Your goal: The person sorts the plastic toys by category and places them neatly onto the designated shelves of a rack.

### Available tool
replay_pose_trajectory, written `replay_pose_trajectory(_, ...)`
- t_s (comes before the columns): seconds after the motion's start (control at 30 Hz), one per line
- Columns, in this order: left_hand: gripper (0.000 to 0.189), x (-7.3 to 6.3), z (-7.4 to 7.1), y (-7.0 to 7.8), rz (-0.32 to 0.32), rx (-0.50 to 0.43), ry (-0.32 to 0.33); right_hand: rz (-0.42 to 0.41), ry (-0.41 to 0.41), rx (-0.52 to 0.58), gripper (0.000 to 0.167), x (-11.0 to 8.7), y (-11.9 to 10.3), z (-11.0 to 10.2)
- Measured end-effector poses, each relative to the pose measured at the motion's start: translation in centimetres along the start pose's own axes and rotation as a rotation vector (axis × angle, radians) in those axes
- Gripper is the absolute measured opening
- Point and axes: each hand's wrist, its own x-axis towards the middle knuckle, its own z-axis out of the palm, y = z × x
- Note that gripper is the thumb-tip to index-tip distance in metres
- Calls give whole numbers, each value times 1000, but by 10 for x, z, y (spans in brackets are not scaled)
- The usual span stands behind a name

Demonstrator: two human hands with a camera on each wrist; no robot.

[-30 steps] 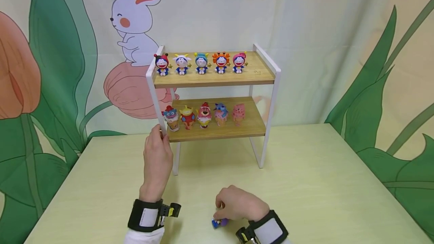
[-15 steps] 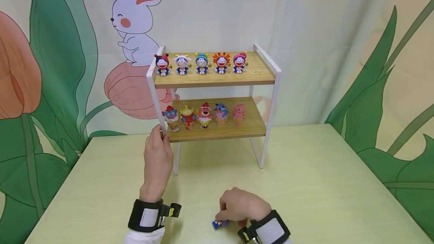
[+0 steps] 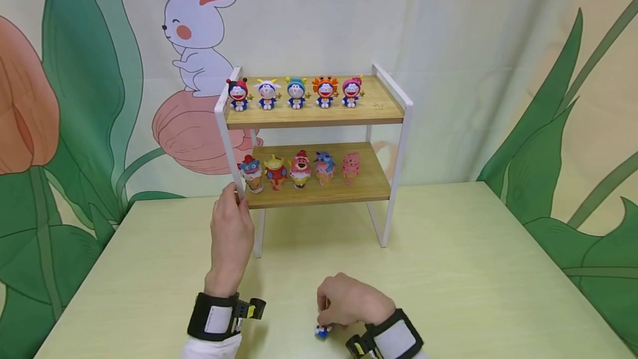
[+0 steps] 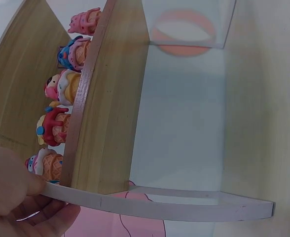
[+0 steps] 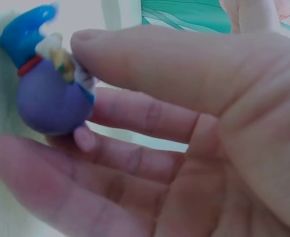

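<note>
My left hand (image 3: 231, 240) grips the left white metal post of a two-tier wooden shelf (image 3: 319, 203). In the left wrist view its thumb and fingers lie around the white frame (image 4: 184, 210), near the lower board. My right hand (image 3: 351, 301) pinches a small toy figurine (image 5: 54, 106) low over the front of the table. That figurine has a round purple head part, a red collar and a blue cape; its face is turned away from the right wrist camera. From the head view only its blue and white part (image 3: 322, 332) shows beneath the fingers.
Several hooded blue figurines (image 3: 296, 95) line the upper board. Several ice-cream-cone figurines (image 3: 301, 170) stand in a row on the lower board, the leftmost (image 3: 252, 175) close to my left hand. A printed curtain (image 3: 448, 71) hangs behind the pale table (image 3: 473, 270).
The figurine has turned in my right fingers: its purple part, seen on the right before, is now hidden in the head view. The right hand shifted slightly right, then back. My left hand stays put.
</note>
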Motion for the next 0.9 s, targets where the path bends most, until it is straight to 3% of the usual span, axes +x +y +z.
replay_pose_trajectory(0.37,30,2,-3,1,-3,1,2,-80,84,-105,16,3,-1,-5)
replay_pose_trajectory(0.9,30,0,-2,0,-14,-10,-9,-168,128,-69,11,-4,5,-19)
